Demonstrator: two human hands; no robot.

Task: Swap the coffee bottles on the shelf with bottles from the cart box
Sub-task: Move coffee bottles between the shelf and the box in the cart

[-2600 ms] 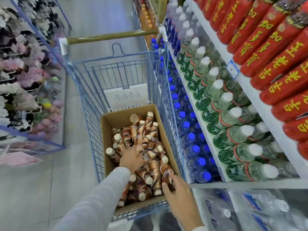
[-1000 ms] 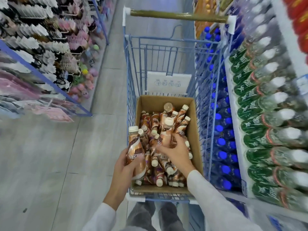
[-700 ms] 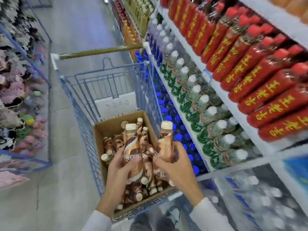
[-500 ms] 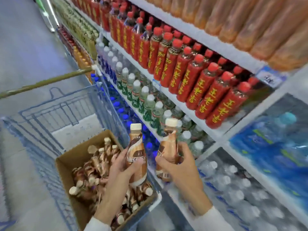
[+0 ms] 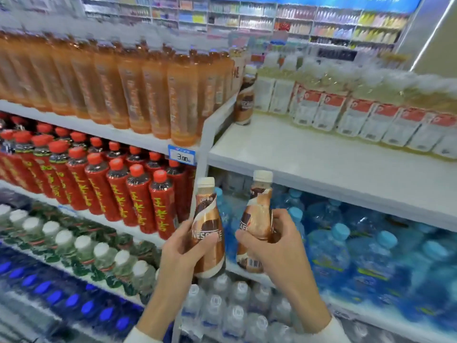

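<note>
Left hand (image 5: 183, 251): fingers curled round the left bottle (image 5: 209, 233), held upright, cap up, label facing out. Right hand (image 5: 279, 253): fingers curled round the right bottle (image 5: 257, 219), upright with a slight tilt. The two coffee bottles sit just beside each other, not touching, in front of and below the near edge of the white shelf (image 5: 321, 159). A third bottle (image 5: 244, 97) stands upright at the shelf's far left corner, next to pale bottles (image 5: 346, 115). Red bottles (image 5: 138, 194) stand at left, water bottles (image 5: 346, 246) below the shelf.

Orange bottles (image 5: 158, 95), red bottles (image 5: 141, 201), water bottles (image 5: 329, 253)
</note>
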